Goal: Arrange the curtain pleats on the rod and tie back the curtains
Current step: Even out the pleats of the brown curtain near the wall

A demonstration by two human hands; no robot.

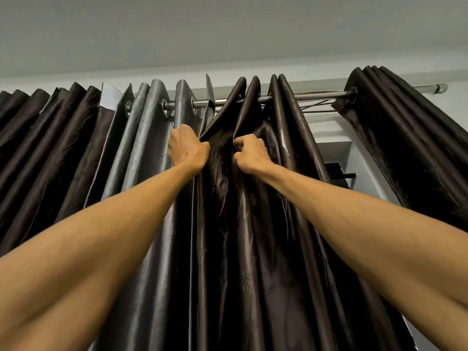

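Dark brown satin curtains (248,224) hang by metal eyelets from a silver rod (311,96) near the ceiling. Both my arms reach up to the middle panel just below the rod. My left hand (188,146) grips a fold of fabric at the edge of the middle panel, fingers hidden behind the cloth. My right hand (249,154) pinches another fold a short way to the right, fingers curled round it. The pleats above the hands are bunched unevenly. A separate bunched panel (405,138) hangs at the rod's right end.
A greyish panel (141,153) and more dark pleats (45,148) fill the left side. A white label (110,96) sticks up among the left pleats. Thin wires (316,105) run under the bare rod stretch. White wall and a window recess (336,153) show at right.
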